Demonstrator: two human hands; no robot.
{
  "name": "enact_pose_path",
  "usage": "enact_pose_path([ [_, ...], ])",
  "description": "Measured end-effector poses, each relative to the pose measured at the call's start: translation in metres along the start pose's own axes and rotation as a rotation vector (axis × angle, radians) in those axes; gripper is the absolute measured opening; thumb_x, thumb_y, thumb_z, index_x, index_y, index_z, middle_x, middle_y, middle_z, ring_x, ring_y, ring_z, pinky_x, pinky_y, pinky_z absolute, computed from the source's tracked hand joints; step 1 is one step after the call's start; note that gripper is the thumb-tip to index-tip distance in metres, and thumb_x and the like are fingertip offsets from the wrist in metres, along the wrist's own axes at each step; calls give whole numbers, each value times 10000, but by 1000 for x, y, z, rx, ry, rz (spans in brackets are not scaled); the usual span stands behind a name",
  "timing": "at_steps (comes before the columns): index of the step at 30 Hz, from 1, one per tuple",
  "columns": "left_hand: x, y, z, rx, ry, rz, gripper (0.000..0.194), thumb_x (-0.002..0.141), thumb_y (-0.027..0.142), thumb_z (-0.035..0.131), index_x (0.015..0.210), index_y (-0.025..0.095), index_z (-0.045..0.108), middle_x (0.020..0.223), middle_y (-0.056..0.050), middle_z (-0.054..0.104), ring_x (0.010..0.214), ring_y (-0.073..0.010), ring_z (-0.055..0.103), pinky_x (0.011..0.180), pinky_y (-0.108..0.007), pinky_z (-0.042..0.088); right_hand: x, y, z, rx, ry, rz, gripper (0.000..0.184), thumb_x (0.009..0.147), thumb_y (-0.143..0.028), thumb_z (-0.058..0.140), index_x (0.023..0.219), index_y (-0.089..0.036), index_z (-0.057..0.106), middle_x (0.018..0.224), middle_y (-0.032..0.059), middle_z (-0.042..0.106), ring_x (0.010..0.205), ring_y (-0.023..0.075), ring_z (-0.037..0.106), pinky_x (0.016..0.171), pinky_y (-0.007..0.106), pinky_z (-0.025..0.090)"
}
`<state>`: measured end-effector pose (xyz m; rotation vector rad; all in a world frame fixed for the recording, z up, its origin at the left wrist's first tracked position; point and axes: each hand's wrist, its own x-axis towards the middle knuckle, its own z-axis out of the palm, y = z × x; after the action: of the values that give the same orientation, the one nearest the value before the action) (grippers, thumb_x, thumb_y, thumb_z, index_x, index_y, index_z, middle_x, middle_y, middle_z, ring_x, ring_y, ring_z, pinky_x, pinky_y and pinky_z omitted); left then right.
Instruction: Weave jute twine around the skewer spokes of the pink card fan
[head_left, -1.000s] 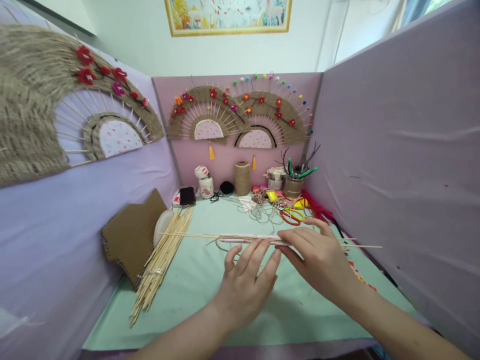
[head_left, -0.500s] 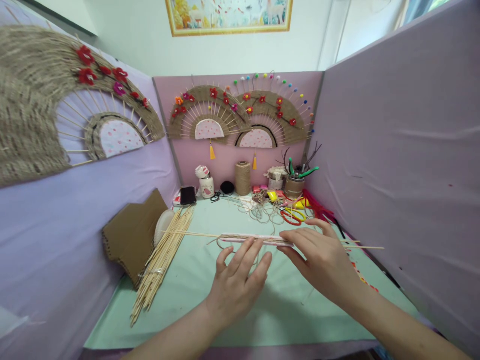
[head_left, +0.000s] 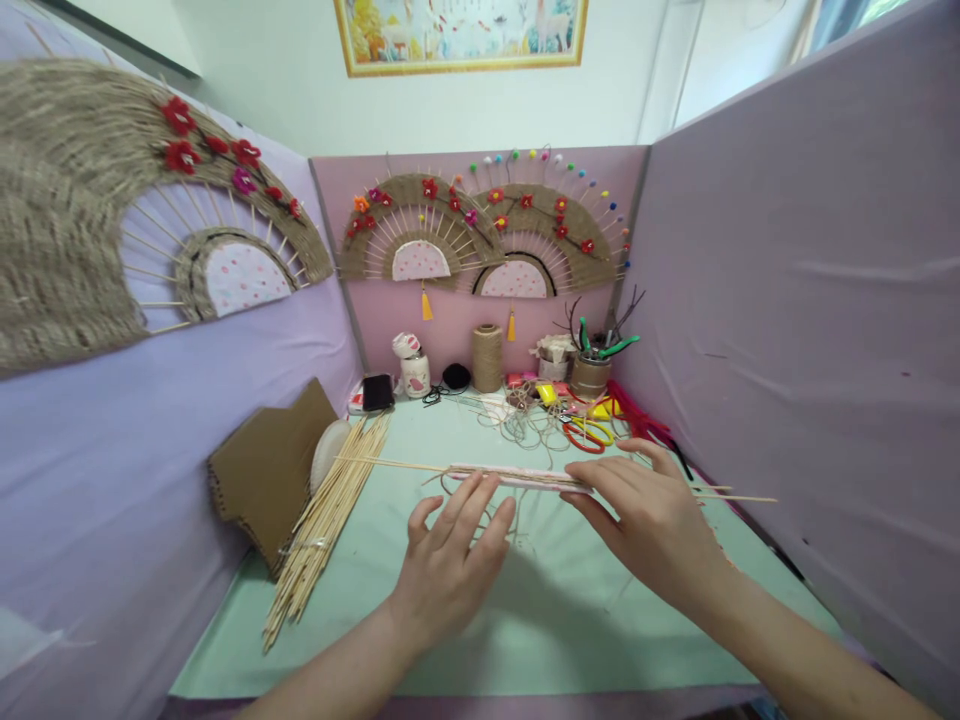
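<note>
A flat half-made fan piece (head_left: 517, 477) of thin bamboo sticks on a pink strip lies edge-on across the middle of the green table mat (head_left: 450, 640), with sticks poking out left and right. My left hand (head_left: 450, 565) rests palm down with fingers spread, its fingertips touching the piece's near edge. My right hand (head_left: 649, 520) lies flat with fingers stretched out, pressing on the right part of the piece. Loose jute twine (head_left: 525, 425) trails from behind the piece.
A bundle of bamboo sticks (head_left: 326, 525) and cardboard pieces (head_left: 262, 470) lie at the left. A twine spool (head_left: 487, 357), jar, tool pot (head_left: 589, 372), red scissors (head_left: 585, 435) and small bits stand at the back. Purple partition walls with woven fans (head_left: 420, 230) enclose the table.
My left hand has slid to the left along the near edge of the stick piece. My right hand has stayed on the right part.
</note>
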<state>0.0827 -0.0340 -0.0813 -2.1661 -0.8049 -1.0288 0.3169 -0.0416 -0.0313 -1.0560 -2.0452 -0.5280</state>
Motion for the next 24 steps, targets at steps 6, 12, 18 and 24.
enact_pose_path([
  [6, -5, -14, -3, 38, -45, -48, 422, 828, 194, 632, 1238, 187, 533, 1287, -140, 614, 1243, -244, 523, 985, -406, 283, -1, 2, -1, -19, -4, 7, 92, 934, -251, 541, 933, -189, 607, 803, 14, 720, 722, 151, 660, 944, 374, 338],
  [12, -13, -22, -12, 91, -33, -185, 459, 827, 236, 649, 1259, 176, 505, 1245, -165, 622, 1182, -289, 542, 945, -435, 322, 1, 6, -2, -47, 18, 11, 96, 929, -256, 548, 929, -185, 613, 802, 21, 725, 711, 157, 658, 924, 376, 351],
  [18, -6, -24, -28, 38, 43, -338, 474, 806, 207, 662, 1244, 181, 484, 1199, -166, 604, 1151, -297, 532, 939, -448, 357, 2, 7, -3, -40, 54, 7, 74, 916, -240, 570, 951, -190, 612, 829, 18, 733, 710, 155, 660, 932, 376, 352],
  [24, 34, -34, -33, -35, -170, -286, 415, 843, 278, 641, 1223, 184, 503, 1153, -108, 667, 1161, -279, 554, 929, -432, 318, 0, 6, -3, 44, 7, -14, 61, 916, -233, 577, 955, -194, 604, 813, 7, 722, 731, 144, 656, 934, 366, 353],
])
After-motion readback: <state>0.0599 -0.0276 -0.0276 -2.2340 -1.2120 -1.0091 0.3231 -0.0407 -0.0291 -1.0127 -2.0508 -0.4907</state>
